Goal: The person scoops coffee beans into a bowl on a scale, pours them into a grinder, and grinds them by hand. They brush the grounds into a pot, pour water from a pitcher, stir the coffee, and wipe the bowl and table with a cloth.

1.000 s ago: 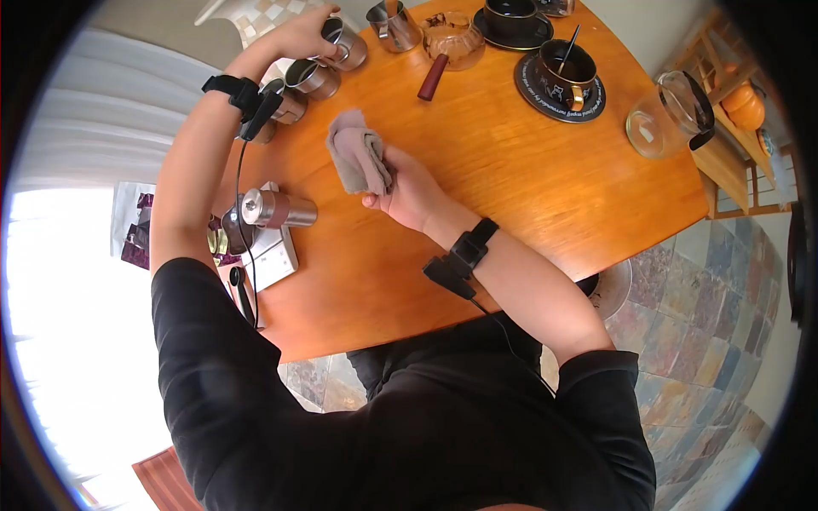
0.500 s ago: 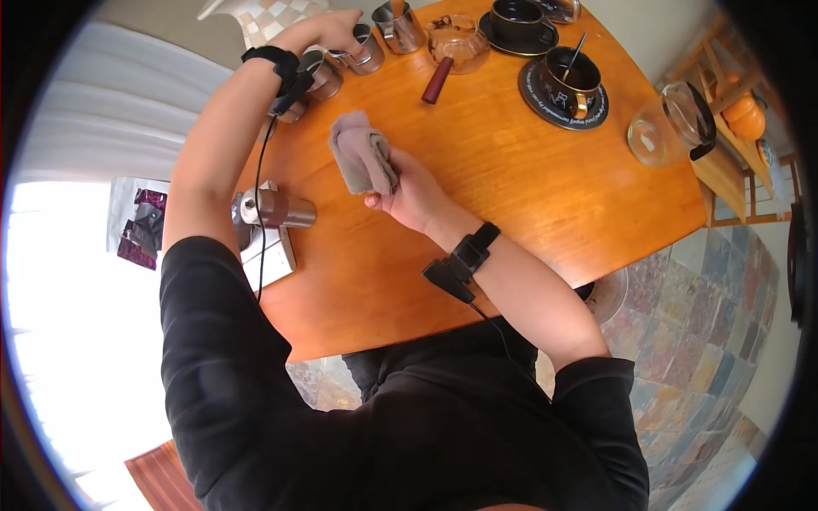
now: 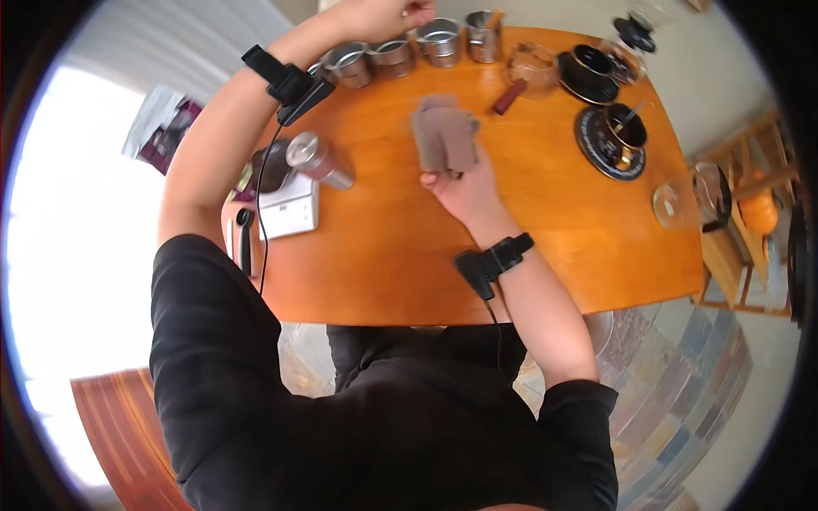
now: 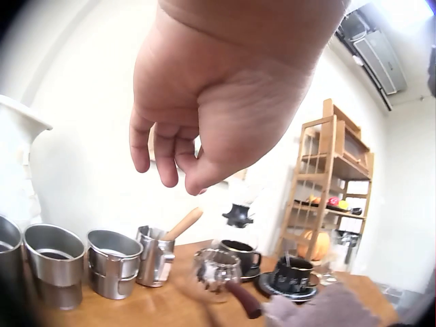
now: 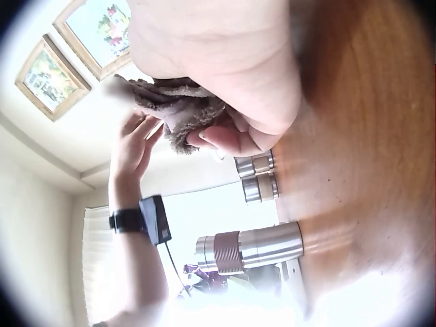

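Raised above the row of steel cups (image 3: 440,49) at the table's far edge, the left hand (image 3: 388,15) holds nothing. In the left wrist view, fingers of that hand (image 4: 225,102) hang loosely bent in the air, apart from the cups (image 4: 114,269) below. A folded grey-mauve cloth (image 3: 445,136) is gripped by the right hand (image 3: 469,194) over the middle of the table. In the right wrist view, the thumb and fingers of this hand (image 5: 231,61) pinch the bunched cloth (image 5: 184,112).
A steel pitcher (image 3: 484,38), a glass pot with a dark red handle (image 3: 509,97) and black cups on saucers (image 3: 610,162) stand towards the back right. A glass server (image 3: 673,207) is at the right edge. At left are a steel grinder (image 3: 322,162) and a white scale (image 3: 290,217).
The left hand has let go of the steel cup and lifted away. The right hand still holds the cloth. The head view has shifted, so the table's objects appear farther right.
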Motion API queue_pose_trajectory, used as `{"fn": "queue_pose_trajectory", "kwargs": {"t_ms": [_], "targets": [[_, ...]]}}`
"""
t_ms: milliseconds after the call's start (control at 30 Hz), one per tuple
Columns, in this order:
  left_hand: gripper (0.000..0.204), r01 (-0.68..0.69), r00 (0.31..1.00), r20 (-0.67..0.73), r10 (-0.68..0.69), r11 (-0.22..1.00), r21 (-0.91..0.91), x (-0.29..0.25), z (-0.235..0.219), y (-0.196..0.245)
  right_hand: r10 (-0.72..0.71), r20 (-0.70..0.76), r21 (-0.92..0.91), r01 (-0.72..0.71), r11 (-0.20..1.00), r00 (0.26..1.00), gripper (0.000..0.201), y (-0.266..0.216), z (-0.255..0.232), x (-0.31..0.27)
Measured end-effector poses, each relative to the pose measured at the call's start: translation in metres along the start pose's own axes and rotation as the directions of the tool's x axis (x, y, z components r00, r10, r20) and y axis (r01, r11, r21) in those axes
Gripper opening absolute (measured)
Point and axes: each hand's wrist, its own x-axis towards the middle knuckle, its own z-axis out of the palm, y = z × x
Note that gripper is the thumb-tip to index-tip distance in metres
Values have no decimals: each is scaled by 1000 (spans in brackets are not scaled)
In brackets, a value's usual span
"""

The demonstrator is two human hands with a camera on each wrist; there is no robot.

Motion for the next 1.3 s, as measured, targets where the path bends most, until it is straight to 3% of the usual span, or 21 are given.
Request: {"fn": "queue_pose_trajectory", "kwargs": {"t_ms": [67, 167, 200, 233, 300, 333, 367, 467, 567, 633, 667, 767, 833, 867, 933, 1000, 1067, 1133, 1200, 1267, 1300], "targets": [[13, -143, 988, -79, 135, 984, -102, -43, -22, 24, 50, 66, -35, -48, 998, 997, 33, -2, -18, 6], [23, -10, 998, -57, -2, 979, -206, -116, -46, 62, 42, 153, -28, -38, 999, 987, 33, -2, -13, 5], [30, 1, 1000, -29, -6, 988, -155, -140, -48, 67, -12, 14, -45, 13, 999, 1000, 34, -2, -5, 3], [11, -84, 979, -199, 52, 985, -153, -164, -39, 76, -72, -124, -71, 64, 995, 990, 34, -1, 0, 1], [10, -19, 987, -160, -18, 974, -227, -217, -31, 89, -61, -95, -106, 51, 993, 994, 34, -1, -3, 3], [13, 162, 980, -33, -195, 887, -433, -242, -21, 96, -73, -75, -138, 62, 989, 995, 34, -2, -7, 4], [15, 435, 885, 127, -448, 695, -573, -263, -13, 116, -64, -20, -139, 60, 988, 998, 33, -4, -14, 6], [25, 413, 910, 253, -329, 778, -473, -317, 39, 120, -67, 28, -233, 72, 970, 997, 33, -6, -25, 8], [26, 470, 882, 165, -442, 796, -382, -355, 88, 121, -31, 81, -313, 55, 948, 996, 32, -10, -23, 6], [32, 439, 871, -136, -472, 873, -213, -374, 117, 121, -65, -14, -423, 53, 905, 998, 29, -8, -15, 2], [32, 443, 863, -157, -481, 868, -224, -380, 127, 123, -56, -8, -444, 46, 895, 998, 29, -8, -10, 1], [37, 465, 845, -233, -481, 877, -120, -394, 145, 128, -162, -58, -691, 78, 719, 985, 31, -11, 6, 1], [36, 429, 851, -234, -470, 879, -206, -401, 150, 127, -93, 91, -992, 98, 81, 992, 34, -18, 21, -2], [36, 429, 847, -242, -473, 877, -216, -403, 150, 127, -24, 140, -954, 129, -272, 990, 37, -15, 41, -8], [34, 426, 836, -248, -490, 863, -270, -402, 149, 126, -46, 33, -914, 12, -406, 998, 43, 0, 70, -21], [32, 415, 823, -292, -487, 867, -275, -400, 144, 127, 238, 430, -367, 410, -835, 871, 46, 14, 82, -26], [29, 397, 817, -326, -476, 874, -281, -398, 144, 127, 395, 238, -606, 454, -654, 887, 47, 31, 76, -27], [22, 431, 760, -336, -556, 819, -379, -400, 145, 123, 355, 123, -338, 376, -863, 927, 49, 52, 68, -43], [17, 429, 683, -450, -575, 815, -390, -400, 145, 125, 358, 102, -327, 371, -869, 928, 50, 74, 74, -55], [14, 341, 667, -471, -577, 799, -496, -406, 146, 129, 369, 79, -327, 374, -868, 926, 52, 99, 80, -67], [13, 260, 714, -478, -512, 827, -498, -410, 146, 129, 441, 92, -360, 442, -821, 893, 53, 112, 82, -72]]}}
